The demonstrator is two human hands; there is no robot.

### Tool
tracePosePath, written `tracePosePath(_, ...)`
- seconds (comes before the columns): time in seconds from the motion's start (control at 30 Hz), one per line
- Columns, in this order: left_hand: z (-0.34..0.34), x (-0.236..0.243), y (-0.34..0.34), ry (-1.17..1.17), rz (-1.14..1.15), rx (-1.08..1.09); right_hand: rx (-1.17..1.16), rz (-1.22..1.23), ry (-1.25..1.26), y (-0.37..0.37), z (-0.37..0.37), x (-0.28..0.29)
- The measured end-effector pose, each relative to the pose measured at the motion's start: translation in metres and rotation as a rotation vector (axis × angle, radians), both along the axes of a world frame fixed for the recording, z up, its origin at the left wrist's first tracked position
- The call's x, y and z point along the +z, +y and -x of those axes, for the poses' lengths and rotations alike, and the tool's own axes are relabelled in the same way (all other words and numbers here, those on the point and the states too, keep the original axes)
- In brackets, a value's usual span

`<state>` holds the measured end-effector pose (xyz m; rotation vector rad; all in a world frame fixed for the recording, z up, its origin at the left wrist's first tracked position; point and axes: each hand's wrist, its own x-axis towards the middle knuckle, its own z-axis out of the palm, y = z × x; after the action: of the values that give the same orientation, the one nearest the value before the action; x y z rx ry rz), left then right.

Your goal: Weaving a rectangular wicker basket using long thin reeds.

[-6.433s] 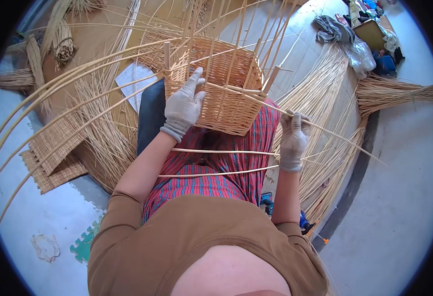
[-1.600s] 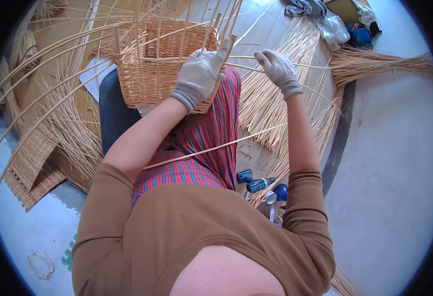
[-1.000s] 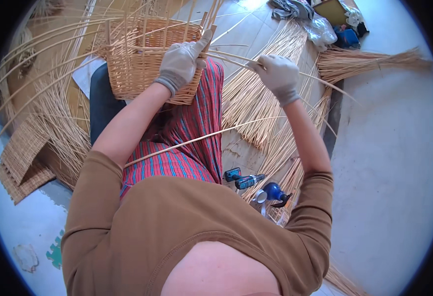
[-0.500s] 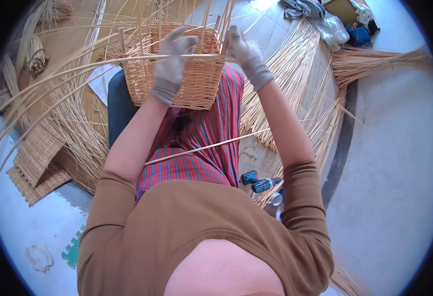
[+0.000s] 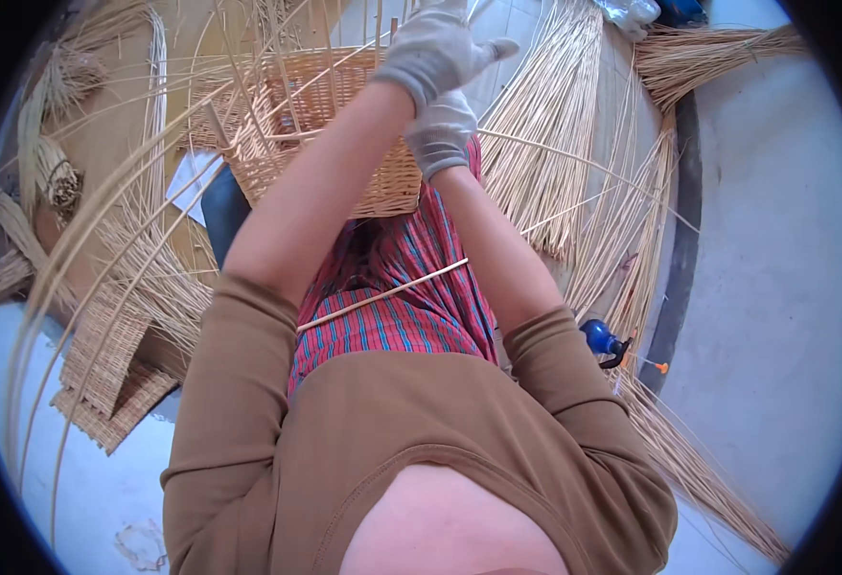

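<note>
Our gloved left hand (image 5: 435, 43) and right hand (image 5: 443, 132) close on canes at the wicker basket (image 5: 330, 125) on our lap; walls woven, upright stakes unfinished.

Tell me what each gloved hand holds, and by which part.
Cannot be told for sure. The left hand is raised over the wicker basket among its upright stakes; the right hand sits against the basket's near rim, its fingers hidden.

clear plastic bag (image 5: 629, 11) at top edge, beside straw bundles
</note>
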<state>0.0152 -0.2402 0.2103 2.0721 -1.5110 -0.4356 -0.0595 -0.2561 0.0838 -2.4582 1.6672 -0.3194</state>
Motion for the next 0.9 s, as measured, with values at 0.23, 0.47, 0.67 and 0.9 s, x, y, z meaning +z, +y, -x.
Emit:
tracePosePath(0.23,0.022,-0.08,0.191,0.371,-0.127,-0.388,0.077,0.136,-0.31,-0.005,0.016,-0.004)
tracePosePath(0.47,-0.021,-0.137,0.288,-0.212,0.038,0.263,0.436,-0.19,-0.881,0.089,0.054,0.037)
tracePosePath(0.67,-0.016,-0.121,0.279,0.169,0.057,-0.117,0.747,-0.774,-0.153,0.182,0.107,0.009)
tracePosePath(0.9,-0.023,-0.138,0.301,-0.047,-0.145,-0.209,0.613,-0.29,-0.115,0.12,0.144,-0.034)
